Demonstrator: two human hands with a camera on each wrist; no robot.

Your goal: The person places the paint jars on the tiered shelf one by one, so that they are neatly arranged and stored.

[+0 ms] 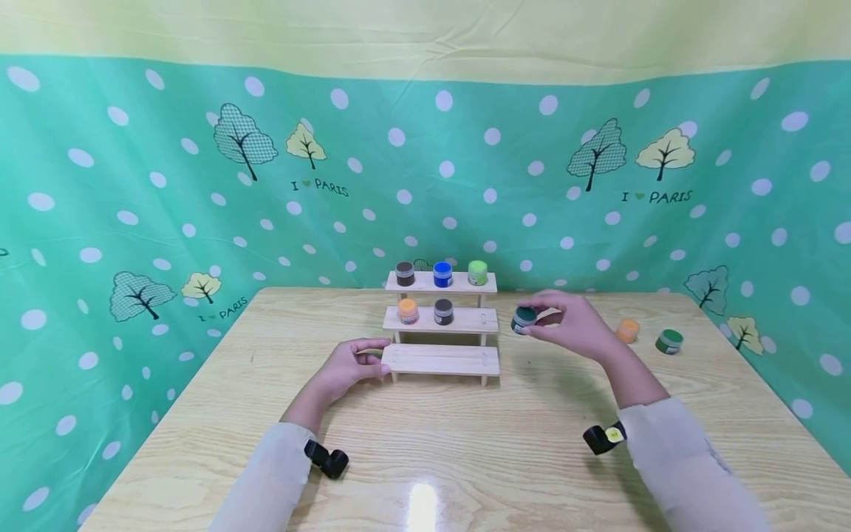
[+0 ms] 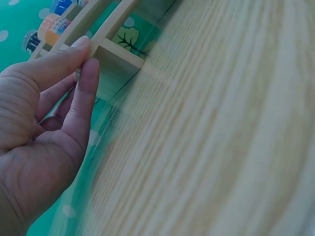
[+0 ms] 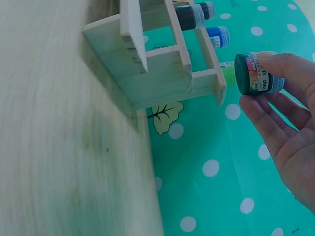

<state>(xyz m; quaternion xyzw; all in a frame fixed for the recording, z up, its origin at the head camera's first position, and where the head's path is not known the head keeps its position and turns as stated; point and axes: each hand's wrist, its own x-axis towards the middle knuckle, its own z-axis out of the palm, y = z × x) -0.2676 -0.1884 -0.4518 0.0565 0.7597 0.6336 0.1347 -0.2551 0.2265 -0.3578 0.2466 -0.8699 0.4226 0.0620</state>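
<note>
A three-tier wooden rack (image 1: 440, 360) stands at the back of the table. My left hand (image 1: 352, 366) pinches the left end of its lowest tier between thumb and fingers, as the left wrist view shows up close. My right hand (image 1: 572, 321) holds a dark green paint jar (image 3: 253, 73) between thumb and fingers, raised just right of the middle tier. On the top tier stand a dark brown jar (image 1: 405, 273), a blue jar (image 1: 442, 274) and a light green jar (image 1: 477, 273). The middle tier bears an orange jar (image 1: 408, 311) and a black jar (image 1: 443, 312).
Right of the rack, another orange jar (image 1: 628, 330) and a green jar (image 1: 668, 341) stand on the wooden table (image 1: 425, 428). Behind the table hangs a green dotted curtain (image 1: 425, 162). Each wrist wears a small black camera.
</note>
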